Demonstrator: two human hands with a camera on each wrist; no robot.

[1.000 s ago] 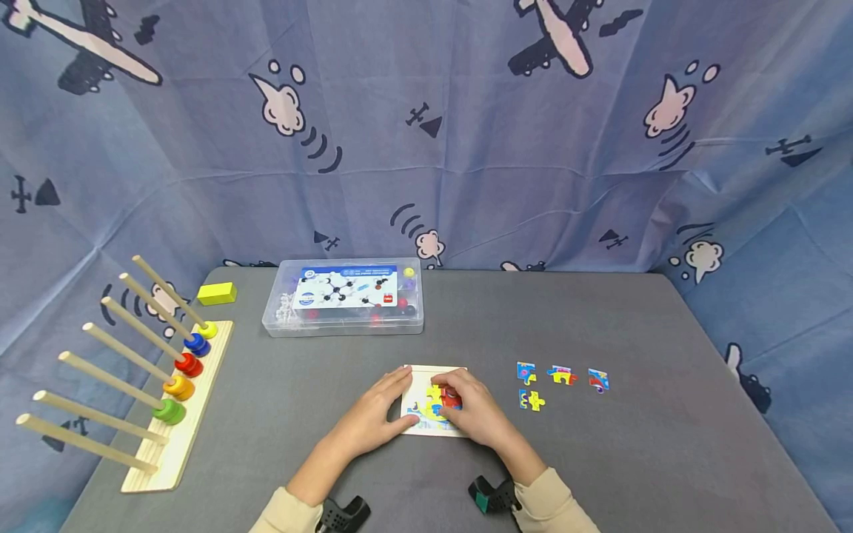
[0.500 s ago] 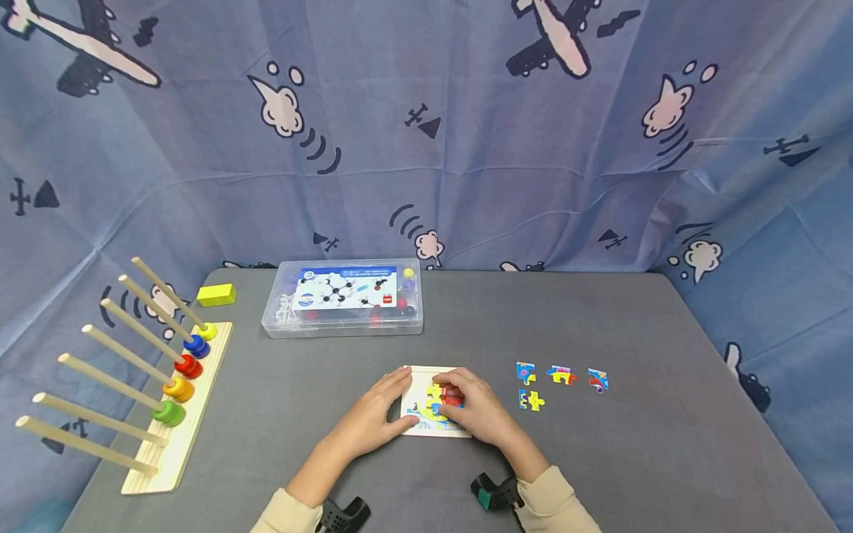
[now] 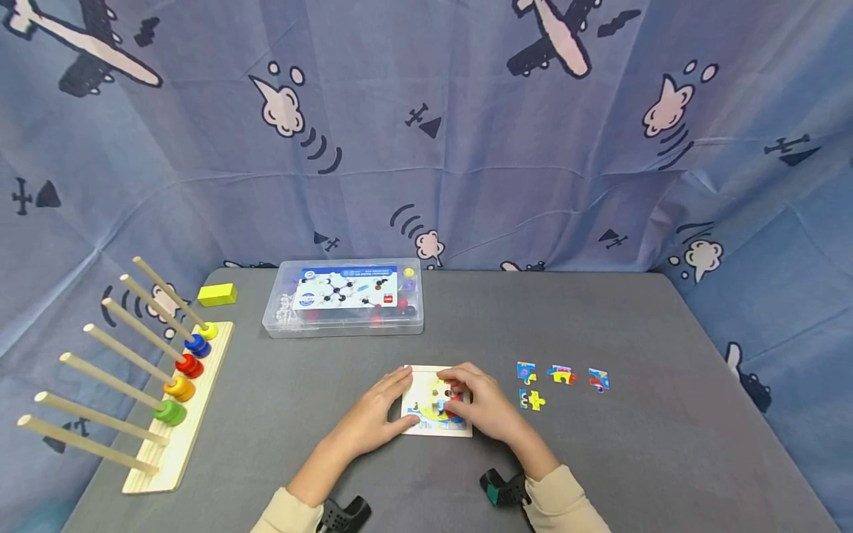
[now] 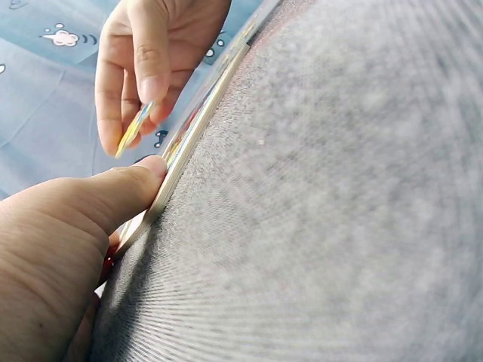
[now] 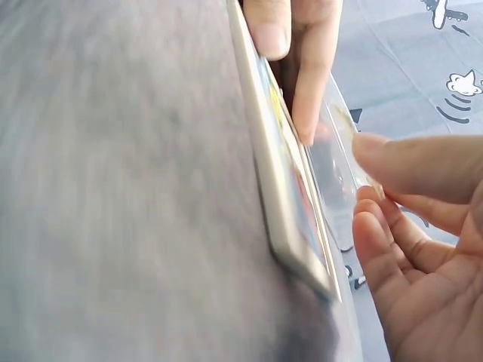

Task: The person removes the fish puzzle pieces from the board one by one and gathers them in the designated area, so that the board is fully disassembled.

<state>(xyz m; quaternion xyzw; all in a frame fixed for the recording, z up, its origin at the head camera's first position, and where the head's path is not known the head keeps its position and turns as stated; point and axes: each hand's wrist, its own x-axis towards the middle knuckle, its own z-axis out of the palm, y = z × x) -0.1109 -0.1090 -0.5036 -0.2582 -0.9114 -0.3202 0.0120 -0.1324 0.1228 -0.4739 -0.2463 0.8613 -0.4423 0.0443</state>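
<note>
Fingers (image 4: 110, 98) and thumb of the right hand (image 3: 487, 406) are brought together, and a thin puzzle piece (image 4: 134, 130) showing yellow and blue is pinched between them, held above the puzzle board (image 3: 421, 377). The board is laid on the grey table (image 3: 640, 451) and is partly filled with coloured pieces. Its left side is touched by the left hand (image 3: 373, 416), whose thumb and fingers are parted. Loose pieces (image 3: 526, 369) are scattered to the right, apart from the board.

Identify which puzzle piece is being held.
The yellow-and-blue piece above the board, in the right hand; four loose pieces lie on the table.
</note>
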